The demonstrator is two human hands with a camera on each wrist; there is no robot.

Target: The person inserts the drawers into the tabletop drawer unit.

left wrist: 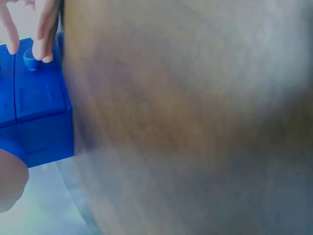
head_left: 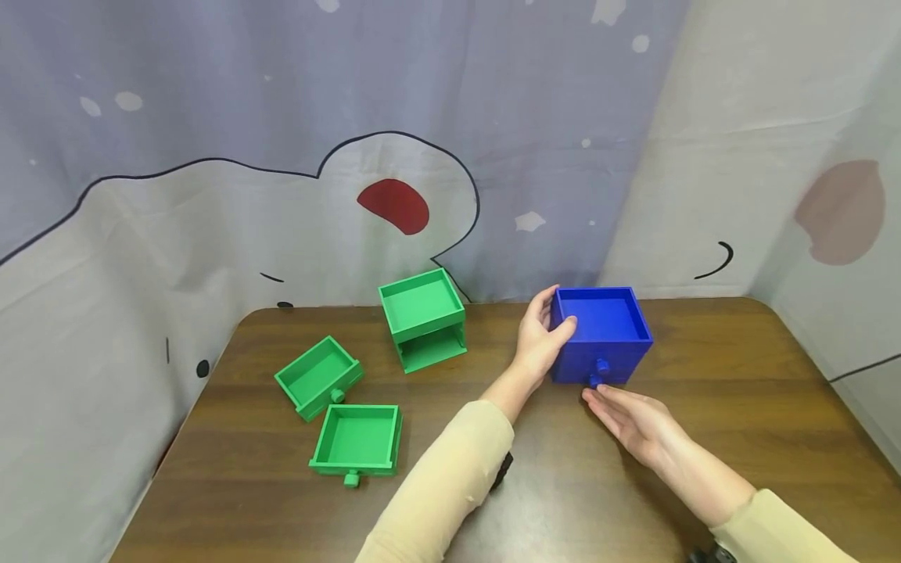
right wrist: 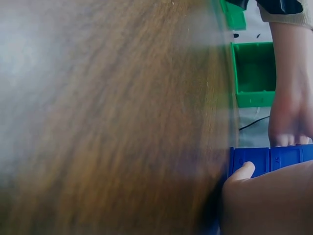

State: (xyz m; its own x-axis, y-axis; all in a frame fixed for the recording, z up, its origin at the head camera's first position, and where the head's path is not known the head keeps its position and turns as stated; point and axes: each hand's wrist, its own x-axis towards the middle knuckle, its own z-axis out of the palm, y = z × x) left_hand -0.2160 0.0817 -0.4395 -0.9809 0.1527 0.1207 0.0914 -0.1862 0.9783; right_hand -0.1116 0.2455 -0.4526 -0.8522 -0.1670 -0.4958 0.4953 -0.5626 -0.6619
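Note:
A blue box [head_left: 611, 328] with an open top and a front drawer with a knob [head_left: 601, 367] stands on the brown table [head_left: 739, 407]. My left hand [head_left: 543, 332] grips its left wall, thumb over the rim. My right hand [head_left: 619, 410] lies palm up in front of it, fingers straight, fingertips at the knob. In the left wrist view the right hand's fingers [left wrist: 43, 29] touch the knob [left wrist: 29, 61] on the blue box [left wrist: 36, 112]. In the right wrist view my right thumb [right wrist: 242, 174] rests against the blue box [right wrist: 259, 159].
A green cabinet shell [head_left: 422, 317] with an empty slot stands left of the blue box. Two green drawers [head_left: 320, 377] [head_left: 357, 438] lie out on the table's left side. A printed cloth hangs behind the table. The green shell [right wrist: 254, 73] also shows in the right wrist view.

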